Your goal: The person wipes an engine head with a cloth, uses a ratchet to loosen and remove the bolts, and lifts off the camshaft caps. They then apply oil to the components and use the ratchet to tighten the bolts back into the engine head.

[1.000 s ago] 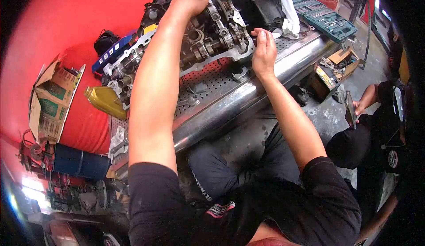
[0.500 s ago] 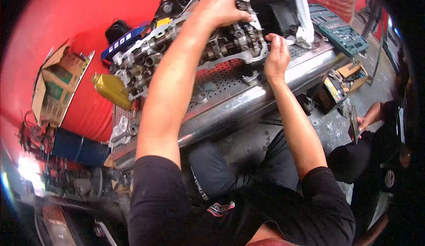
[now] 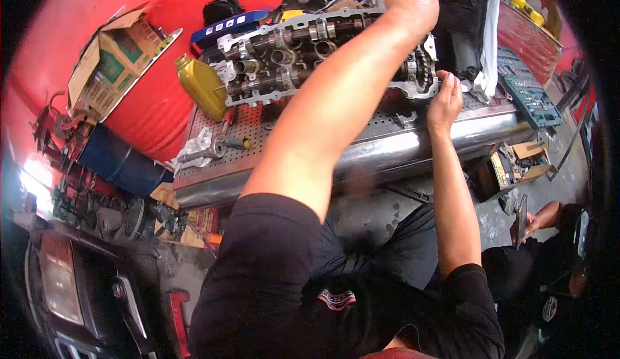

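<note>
A metal cylinder head (image 3: 300, 75) with exposed camshafts lies on the perforated metal bench (image 3: 258, 155). My left hand (image 3: 411, 5) is over the far edge of its right end, fingers curled; what they hold, if anything, is hidden. At the near right corner of the cylinder head, my right hand (image 3: 445, 106) is held edge-up, with its fingers stretched out beside the metal. A small metal part (image 3: 405, 121) lies on the bench, left of my right hand.
A yellow bottle (image 3: 201, 88) and a metal tool on white cloth (image 3: 200, 149) are at the left. A green socket case (image 3: 533, 97) sits at the right, above a box of parts (image 3: 526, 162). Another person's hand (image 3: 535, 222) holds a dark flat object at lower right.
The camera view has shifted, so the bench appears further right. My left hand has gone from spread fingers to curled fingers near the far edge. My right hand remains by the near corner.
</note>
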Tool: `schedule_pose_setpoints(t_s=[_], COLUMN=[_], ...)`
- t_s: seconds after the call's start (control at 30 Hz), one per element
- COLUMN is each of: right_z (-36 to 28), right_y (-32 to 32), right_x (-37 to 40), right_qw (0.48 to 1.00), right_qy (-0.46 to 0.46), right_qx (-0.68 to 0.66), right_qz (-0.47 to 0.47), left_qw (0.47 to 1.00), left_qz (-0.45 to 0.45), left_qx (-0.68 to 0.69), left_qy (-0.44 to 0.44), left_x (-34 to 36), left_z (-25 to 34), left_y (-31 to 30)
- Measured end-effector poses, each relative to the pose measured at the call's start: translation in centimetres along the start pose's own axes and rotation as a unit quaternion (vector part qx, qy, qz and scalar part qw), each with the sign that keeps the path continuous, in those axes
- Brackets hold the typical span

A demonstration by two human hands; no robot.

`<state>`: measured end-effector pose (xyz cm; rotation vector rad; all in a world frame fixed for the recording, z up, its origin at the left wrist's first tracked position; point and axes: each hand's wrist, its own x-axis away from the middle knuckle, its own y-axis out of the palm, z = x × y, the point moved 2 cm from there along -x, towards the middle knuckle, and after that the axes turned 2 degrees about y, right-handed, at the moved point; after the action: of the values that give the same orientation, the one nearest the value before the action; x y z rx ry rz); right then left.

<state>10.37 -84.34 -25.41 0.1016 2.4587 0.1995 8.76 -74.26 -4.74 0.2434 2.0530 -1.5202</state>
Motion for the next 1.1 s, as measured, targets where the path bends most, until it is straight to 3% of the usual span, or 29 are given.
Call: schedule_pose_setpoints(t_s=[0.13,0.17,0.27,0.33,0.37,0.47,0.53,0.7,0.8,0.93,1.07,1.1], right_z=[0.1,0.1,0.4,0.6,0.4,0.6,0.8,0.7,0.7,0.6,1.2,1.1], right_y=[0.0,0.0,-0.1,0.0,0.0,-0.1,-0.2,-0.2,-0.2,-0.4,-0.7,-0.8], right_x=[-0.1,-0.2,-0.4,-0.3,-0.3,-0.2,-0.3,-0.4,-0.3,-0.2,-0.3,-0.3], right_qw=[1.0,1.0,1.0,1.0,1.0,0.999,1.0,1.0,1.0,0.999,0.999,0.999], right_qy=[0.006,0.005,0.005,0.0,-0.012,0.016,0.002,-0.005,-0.018,-0.031,-0.034,-0.031], right_qx=[0.002,-0.003,-0.013,-0.02,-0.012,-0.033,-0.019,-0.002,-0.009,0.008,-0.016,-0.019], right_qz=[-0.004,-0.005,-0.011,-0.013,-0.008,-0.011,-0.006,-0.012,-0.013,-0.017,-0.013,-0.015], left_qw=[0.994,0.996,0.998,0.996,0.998,0.993,0.996,0.988,0.986,0.993,0.991,0.993], left_qz=[-0.069,-0.023,-0.017,-0.084,-0.019,0.099,-0.013,-0.088,-0.135,0.023,-0.017,0.018], left_qx=[-0.02,-0.035,-0.031,0.041,0.065,-0.029,-0.033,0.049,0.055,0.017,-0.116,-0.056], left_qy=[-0.081,-0.072,-0.043,0.013,0.016,-0.06,-0.083,-0.119,-0.079,-0.11,-0.063,-0.099], left_x=[-1.2,-1.2,4.4,7.8,8.3,5.3,2.4,3.0,7.2,4.6,2.3,2.2], left_z=[0.7,1.0,3.2,4.0,4.1,2.9,1.5,1.7,4.2,3.1,2.2,2.1], left_y=[-0.9,0.3,-1.7,-2.7,-2.6,-2.5,-1.9,-2.9,-3.6,-3.6,-1.7,-1.7])
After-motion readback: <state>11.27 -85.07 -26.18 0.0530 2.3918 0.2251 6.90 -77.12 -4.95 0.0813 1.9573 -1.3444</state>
